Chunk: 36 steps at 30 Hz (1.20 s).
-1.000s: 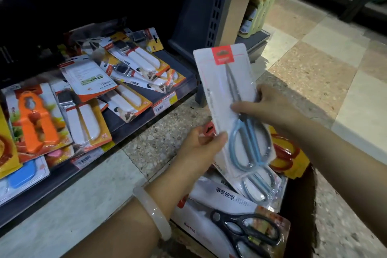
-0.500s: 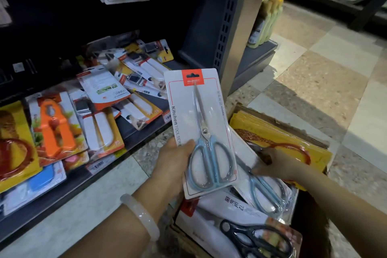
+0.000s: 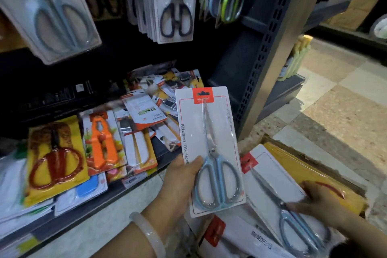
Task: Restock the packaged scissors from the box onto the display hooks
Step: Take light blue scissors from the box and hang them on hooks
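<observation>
Dim shop shelving [image 3: 270,52] behind: left hand [image 3: 180,182] grips an upright carded pack of blue-handled scissors [image 3: 209,148]; blurred right hand [image 3: 318,201] presses another pack [image 3: 278,192] in the cardboard box [image 3: 314,153] — grasp unclear.

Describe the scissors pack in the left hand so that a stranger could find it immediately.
Start at the grey shelf post. Just left of it, the left hand holds up a white card with blue-handled scissors. Unlike the packs lying in the box, it stands upright.

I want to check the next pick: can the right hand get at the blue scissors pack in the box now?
Probably yes: the right hand already rests on that pack, which lies on top in the box, uncovered.
</observation>
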Motion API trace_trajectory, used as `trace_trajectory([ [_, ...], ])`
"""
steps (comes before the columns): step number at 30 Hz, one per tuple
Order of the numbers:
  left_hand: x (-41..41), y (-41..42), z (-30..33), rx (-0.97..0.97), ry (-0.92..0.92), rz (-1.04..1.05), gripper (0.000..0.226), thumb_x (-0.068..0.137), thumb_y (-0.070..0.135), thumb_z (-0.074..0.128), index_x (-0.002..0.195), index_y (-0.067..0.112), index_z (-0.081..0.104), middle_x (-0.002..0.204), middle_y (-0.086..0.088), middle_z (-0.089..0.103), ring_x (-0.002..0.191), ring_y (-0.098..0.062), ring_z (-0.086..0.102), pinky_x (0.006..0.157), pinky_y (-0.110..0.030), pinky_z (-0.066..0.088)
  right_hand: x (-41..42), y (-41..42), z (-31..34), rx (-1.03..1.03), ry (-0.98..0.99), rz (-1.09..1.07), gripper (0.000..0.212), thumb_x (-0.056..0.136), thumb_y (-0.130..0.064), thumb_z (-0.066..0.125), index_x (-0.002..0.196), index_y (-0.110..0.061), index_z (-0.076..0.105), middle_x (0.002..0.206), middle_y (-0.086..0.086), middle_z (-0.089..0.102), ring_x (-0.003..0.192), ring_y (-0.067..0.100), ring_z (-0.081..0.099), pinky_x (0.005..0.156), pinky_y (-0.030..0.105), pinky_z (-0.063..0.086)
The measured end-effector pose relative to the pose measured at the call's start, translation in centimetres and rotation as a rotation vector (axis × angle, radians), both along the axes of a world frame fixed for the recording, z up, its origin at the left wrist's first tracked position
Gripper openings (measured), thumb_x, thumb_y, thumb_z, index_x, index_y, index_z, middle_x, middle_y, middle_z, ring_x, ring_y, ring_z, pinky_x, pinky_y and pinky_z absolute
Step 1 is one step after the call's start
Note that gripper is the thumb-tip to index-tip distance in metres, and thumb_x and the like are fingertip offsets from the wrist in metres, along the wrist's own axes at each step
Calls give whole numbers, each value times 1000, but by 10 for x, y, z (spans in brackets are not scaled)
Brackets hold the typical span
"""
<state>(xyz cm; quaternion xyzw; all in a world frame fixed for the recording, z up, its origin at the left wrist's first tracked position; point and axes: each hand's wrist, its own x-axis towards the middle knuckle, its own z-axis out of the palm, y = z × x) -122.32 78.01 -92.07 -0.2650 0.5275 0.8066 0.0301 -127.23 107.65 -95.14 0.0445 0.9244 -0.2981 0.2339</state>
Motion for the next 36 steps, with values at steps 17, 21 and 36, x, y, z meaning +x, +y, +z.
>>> trace_trajectory([
  [17,53,-177,112,-182,319,481,15,92,14,55,102,17,66,100,-3,72,90,-22,69,83,-37,53,-33,-249,135,-764,377,129,30,76,-19,74,103,-18,60,102,-2,68,90,14,65,71,28,52],
  [21,79,-210,125,-251,350,539,24,92,18,55,115,14,63,105,-3,72,90,-20,70,80,-35,54,-27,-299,147,-892,365,191,30,78,-14,72,105,-15,61,103,3,69,92,19,67,79,35,54],
  [36,98,-229,131,-197,402,663,21,91,14,55,109,9,64,105,-6,71,95,-20,67,88,-38,51,-34,-388,223,-1109,583,312,10,90,-19,60,84,-26,55,86,-10,62,75,1,60,66,14,50],
])
